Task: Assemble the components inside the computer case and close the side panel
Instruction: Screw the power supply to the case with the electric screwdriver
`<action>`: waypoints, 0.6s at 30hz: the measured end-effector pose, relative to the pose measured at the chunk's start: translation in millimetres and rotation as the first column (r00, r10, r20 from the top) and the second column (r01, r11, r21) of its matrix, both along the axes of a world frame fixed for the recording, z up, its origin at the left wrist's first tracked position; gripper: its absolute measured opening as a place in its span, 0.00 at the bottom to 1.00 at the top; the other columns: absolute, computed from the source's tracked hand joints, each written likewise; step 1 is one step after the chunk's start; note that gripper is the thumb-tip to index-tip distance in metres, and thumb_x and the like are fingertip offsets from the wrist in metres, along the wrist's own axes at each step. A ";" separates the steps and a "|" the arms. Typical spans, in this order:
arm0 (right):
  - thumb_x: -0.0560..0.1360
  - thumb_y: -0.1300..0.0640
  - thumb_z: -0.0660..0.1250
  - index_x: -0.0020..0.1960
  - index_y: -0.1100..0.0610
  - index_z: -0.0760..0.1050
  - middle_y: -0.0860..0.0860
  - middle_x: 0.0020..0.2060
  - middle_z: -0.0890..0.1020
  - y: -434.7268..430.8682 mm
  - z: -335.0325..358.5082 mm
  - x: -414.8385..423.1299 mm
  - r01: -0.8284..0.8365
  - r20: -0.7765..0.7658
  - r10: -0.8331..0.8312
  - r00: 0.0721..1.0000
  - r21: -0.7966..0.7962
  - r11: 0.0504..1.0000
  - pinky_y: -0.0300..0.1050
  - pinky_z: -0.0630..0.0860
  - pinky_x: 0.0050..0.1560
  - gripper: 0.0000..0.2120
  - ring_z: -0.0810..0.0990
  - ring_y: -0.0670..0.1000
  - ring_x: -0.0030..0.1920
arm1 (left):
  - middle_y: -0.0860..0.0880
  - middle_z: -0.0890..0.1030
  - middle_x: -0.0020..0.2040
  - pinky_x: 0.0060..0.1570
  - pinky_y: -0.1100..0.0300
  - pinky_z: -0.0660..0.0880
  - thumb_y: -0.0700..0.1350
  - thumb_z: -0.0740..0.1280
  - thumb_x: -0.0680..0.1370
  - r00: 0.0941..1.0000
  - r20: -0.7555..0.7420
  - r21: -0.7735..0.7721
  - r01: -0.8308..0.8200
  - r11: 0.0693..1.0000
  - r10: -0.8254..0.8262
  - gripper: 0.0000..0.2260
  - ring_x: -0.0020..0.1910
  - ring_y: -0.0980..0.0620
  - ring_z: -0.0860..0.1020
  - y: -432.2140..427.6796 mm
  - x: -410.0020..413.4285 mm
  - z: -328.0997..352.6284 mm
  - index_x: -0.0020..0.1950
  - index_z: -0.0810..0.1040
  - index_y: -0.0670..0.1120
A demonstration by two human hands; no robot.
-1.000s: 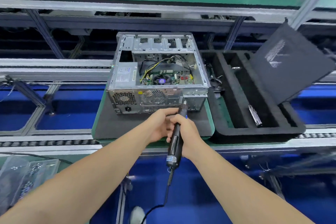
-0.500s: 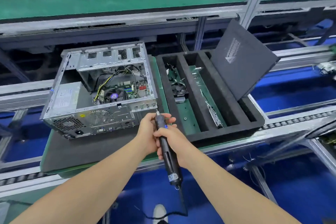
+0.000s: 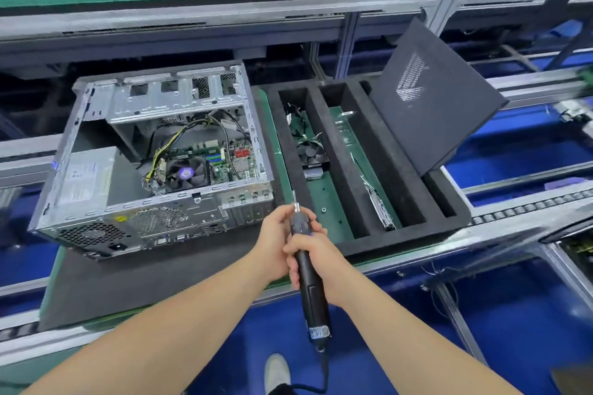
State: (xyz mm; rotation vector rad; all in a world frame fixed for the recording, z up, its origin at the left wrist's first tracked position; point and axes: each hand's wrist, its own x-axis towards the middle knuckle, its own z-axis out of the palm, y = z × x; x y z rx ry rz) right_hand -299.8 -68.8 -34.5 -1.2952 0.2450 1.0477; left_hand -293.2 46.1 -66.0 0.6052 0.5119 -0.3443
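The computer case (image 3: pixel 154 170) lay open side up on a black mat (image 3: pixel 144 279), its motherboard (image 3: pixel 239 163) exposed. Just off the case's near right corner, the right hand (image 3: pixel 313 253) gripped an electric screwdriver (image 3: pixel 309 279) by its barrel while the left hand (image 3: pixel 276 234) pinched its upper end. Right of the case sat a foam tray (image 3: pixel 362 247), with the side panel (image 3: pixel 433 99) leaning in its farthest slot.

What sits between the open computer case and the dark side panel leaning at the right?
In the head view, a black foam tray lies between computer case and side panel; its slots hold a fan and a metal strip.
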 end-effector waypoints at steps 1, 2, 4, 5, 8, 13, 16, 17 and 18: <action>0.71 0.62 0.70 0.41 0.59 0.76 0.58 0.29 0.74 0.6 2.9 4.2 0.044 -0.014 -0.044 0.999 -0.002 0.999 0.45 0.72 0.28 0.03 0.72 0.55 0.26 | 0.43 0.79 0.39 0.48 0.53 0.80 0.52 0.70 0.71 1.000 -0.006 0.003 0.010 1.000 -0.010 0.13 0.45 0.41 0.80 -1.9 4.1 1.4 0.41 0.82 0.42; 0.72 0.63 0.69 0.43 0.59 0.76 0.58 0.29 0.73 1.2 5.1 8.8 0.083 -0.020 -0.083 0.996 -0.002 0.997 0.45 0.71 0.27 0.02 0.72 0.54 0.26 | 0.43 0.80 0.40 0.49 0.53 0.81 0.53 0.68 0.74 1.000 -0.004 0.008 0.021 1.000 -0.021 0.14 0.46 0.42 0.80 -3.7 8.1 3.3 0.43 0.83 0.42; 0.74 0.65 0.67 0.46 0.59 0.74 0.57 0.28 0.71 1.6 8.6 19.2 0.140 -0.018 -0.140 0.990 0.004 0.990 0.44 0.70 0.26 0.03 0.70 0.54 0.25 | 0.42 0.81 0.43 0.49 0.53 0.81 0.54 0.65 0.78 0.999 0.009 0.012 0.044 0.999 -0.044 0.16 0.46 0.43 0.80 -7.7 17.6 7.2 0.45 0.84 0.42; 0.75 0.65 0.66 0.47 0.58 0.73 0.56 0.27 0.70 1.1 9.4 24.4 0.159 -0.022 -0.159 0.987 0.009 0.987 0.44 0.69 0.26 0.04 0.70 0.54 0.25 | 0.42 0.81 0.44 0.49 0.53 0.80 0.54 0.65 0.79 0.999 0.012 0.018 0.049 0.999 -0.049 0.17 0.46 0.43 0.80 -9.5 22.5 9.2 0.46 0.84 0.42; 0.75 0.65 0.65 0.47 0.58 0.72 0.57 0.27 0.69 -1.1 6.6 43.1 0.169 -0.008 -0.169 0.986 0.025 0.985 0.43 0.68 0.25 0.04 0.69 0.54 0.24 | 0.42 0.81 0.47 0.53 0.51 0.79 0.55 0.63 0.81 0.999 0.020 0.081 0.038 0.996 -0.040 0.18 0.48 0.42 0.81 -13.4 38.9 13.7 0.50 0.84 0.42; 0.70 0.62 0.69 0.46 0.61 0.77 0.57 0.27 0.71 -18.2 1.9 87.4 0.190 0.103 -0.208 0.973 0.162 0.968 0.45 0.70 0.27 0.05 0.70 0.55 0.24 | 0.43 0.82 0.48 0.24 0.58 0.74 0.53 0.61 0.83 0.999 0.042 0.339 -0.015 0.941 0.001 0.18 0.26 0.49 0.77 -17.8 67.0 24.6 0.62 0.80 0.41; 0.70 0.63 0.69 0.42 0.60 0.76 0.57 0.28 0.71 -40.6 2.0 129.0 0.237 0.180 -0.272 0.945 0.195 0.952 0.46 0.71 0.29 0.02 0.70 0.55 0.24 | 0.45 0.85 0.56 0.48 0.56 0.79 0.53 0.65 0.77 0.995 0.079 0.621 -0.091 0.779 0.053 0.20 0.47 0.48 0.84 -16.1 93.9 26.1 0.65 0.80 0.44; 0.71 0.64 0.69 0.40 0.58 0.74 0.57 0.28 0.71 -48.1 2.0 143.8 0.253 0.203 -0.287 0.936 0.177 0.951 0.47 0.71 0.29 0.04 0.70 0.55 0.24 | 0.47 0.86 0.57 0.54 0.56 0.77 0.51 0.65 0.78 0.996 0.072 0.706 -0.090 0.702 0.055 0.18 0.53 0.49 0.83 -15.4 103.1 24.2 0.65 0.80 0.46; 0.71 0.64 0.69 0.38 0.57 0.72 0.57 0.28 0.72 -54.7 1.0 158.4 0.264 0.219 -0.294 0.930 0.155 0.952 0.47 0.71 0.29 0.07 0.70 0.55 0.24 | 0.48 0.86 0.58 0.56 0.56 0.75 0.48 0.64 0.80 0.996 0.075 0.774 -0.084 0.628 0.041 0.15 0.56 0.49 0.82 -14.0 111.3 20.1 0.65 0.80 0.47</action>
